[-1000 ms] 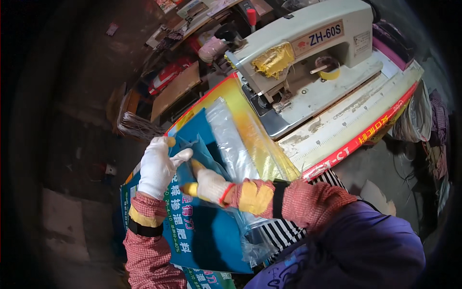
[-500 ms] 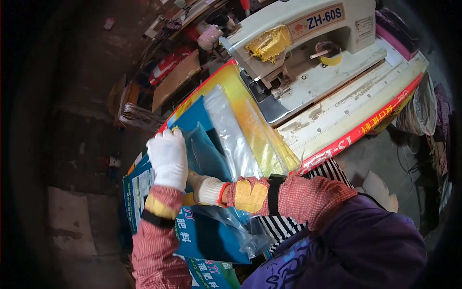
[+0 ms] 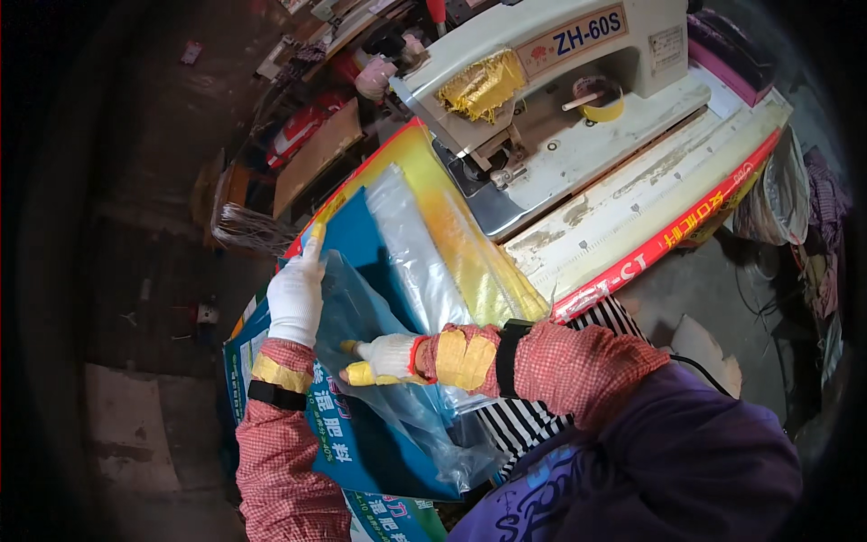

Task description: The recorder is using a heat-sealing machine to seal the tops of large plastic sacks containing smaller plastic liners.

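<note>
While the big blue printed sack lies across the lap, the left hand in its white glove presses flat on the sack's upper edge, fingers straight, apparently pinning the mouth so it holds its shape. Just right of it, a clear plastic liner bag sits in that mouth, billowed and crinkled. The right hand is plunged into the liner, fingers closed round a fold of the film, likely pushing it down inside. Further right, the sack's yellow end runs up onto the desk, beside the white sewing machine. The count: two gloved hands, one sack in hand, one liner, one machine, one roll of yellow tape on it.
</note>
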### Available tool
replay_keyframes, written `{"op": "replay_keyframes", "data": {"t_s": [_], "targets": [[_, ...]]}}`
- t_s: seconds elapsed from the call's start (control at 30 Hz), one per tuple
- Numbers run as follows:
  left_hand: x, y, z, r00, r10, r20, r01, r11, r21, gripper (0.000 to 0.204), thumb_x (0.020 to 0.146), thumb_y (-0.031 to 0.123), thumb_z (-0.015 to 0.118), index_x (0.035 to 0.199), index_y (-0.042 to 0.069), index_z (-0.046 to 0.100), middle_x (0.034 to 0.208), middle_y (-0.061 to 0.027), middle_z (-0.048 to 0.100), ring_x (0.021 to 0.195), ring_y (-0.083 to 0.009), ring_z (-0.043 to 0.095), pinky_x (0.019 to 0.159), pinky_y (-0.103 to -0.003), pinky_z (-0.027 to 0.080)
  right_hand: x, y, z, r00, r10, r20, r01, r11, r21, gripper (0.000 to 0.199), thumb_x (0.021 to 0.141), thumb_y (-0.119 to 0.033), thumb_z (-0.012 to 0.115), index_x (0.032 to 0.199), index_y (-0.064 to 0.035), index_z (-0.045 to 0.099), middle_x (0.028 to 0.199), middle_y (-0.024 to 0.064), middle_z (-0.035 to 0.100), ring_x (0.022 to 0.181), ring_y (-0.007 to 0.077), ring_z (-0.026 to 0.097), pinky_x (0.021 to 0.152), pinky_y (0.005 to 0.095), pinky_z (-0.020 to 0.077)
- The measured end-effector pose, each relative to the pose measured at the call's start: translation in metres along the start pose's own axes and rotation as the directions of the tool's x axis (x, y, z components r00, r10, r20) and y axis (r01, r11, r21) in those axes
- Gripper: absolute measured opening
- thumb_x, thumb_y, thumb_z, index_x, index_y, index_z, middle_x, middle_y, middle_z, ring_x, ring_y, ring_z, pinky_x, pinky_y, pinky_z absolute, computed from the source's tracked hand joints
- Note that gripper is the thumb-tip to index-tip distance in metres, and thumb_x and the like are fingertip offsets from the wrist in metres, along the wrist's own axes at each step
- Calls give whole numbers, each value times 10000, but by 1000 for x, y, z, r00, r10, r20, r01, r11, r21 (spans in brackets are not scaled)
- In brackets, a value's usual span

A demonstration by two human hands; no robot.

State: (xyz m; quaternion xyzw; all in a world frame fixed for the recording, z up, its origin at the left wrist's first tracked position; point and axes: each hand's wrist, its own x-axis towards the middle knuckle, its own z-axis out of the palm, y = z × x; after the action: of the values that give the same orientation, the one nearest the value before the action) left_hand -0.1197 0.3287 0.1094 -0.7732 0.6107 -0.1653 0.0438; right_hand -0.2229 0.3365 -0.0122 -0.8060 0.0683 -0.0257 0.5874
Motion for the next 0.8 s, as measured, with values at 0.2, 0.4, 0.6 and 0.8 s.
{"op": "replay_keyframes", "data": {"t_s": [0.2, 0.4, 0.6, 0.8], "targets": [[23, -37, -13, 986, -157, 53, 114, 873, 473, 182, 804, 105, 497, 852, 76, 670, 872, -126, 659, 825, -301, 645, 710, -377, 516, 9, -4, 10, 996, 54, -65, -51, 998, 37, 641, 871, -558, 373, 1310, -93, 414, 789, 188, 641, 665, 343, 622, 582, 407, 481], [103, 7, -91, 866, 486, -115, -101, 395, 913, 141, 774, 154, 541, 758, 95, 668, 801, -42, 578, 770, -209, 585, 629, -373, 489, -36, -1, 93, 993, -115, -38, 119, 983, 140, 468, 901, -470, 385, 1134, -108, 568, 946, 169, 635, 804, 302, 618, 678, 411, 494], [129, 44, -108, 994, 69, -89, 6, 752, 659, 186, 863, 126, 429, 982, 82, 564, 924, -144, 636, 852, -331, 640, 679, -434, 520, -124, 82, 82, 993, 121, -9, -114, 911, -397, 314, 838, -352, 499, 996, -90, 570, 875, 100, 632, 758, 281, 610, 658, 380, 487], [120, 47, -104, 991, 120, -58, -55, 763, 644, 181, 869, 108, 418, 977, 103, 563, 909, -134, 647, 852, -306, 640, 694, -415, 513, -157, 43, -14, 705, -203, -680, 280, 960, 4, 358, 770, -303, 624, 1004, -41, 551, 916, 135, 621, 872, 313, 597, 728, 404, 487]]}}
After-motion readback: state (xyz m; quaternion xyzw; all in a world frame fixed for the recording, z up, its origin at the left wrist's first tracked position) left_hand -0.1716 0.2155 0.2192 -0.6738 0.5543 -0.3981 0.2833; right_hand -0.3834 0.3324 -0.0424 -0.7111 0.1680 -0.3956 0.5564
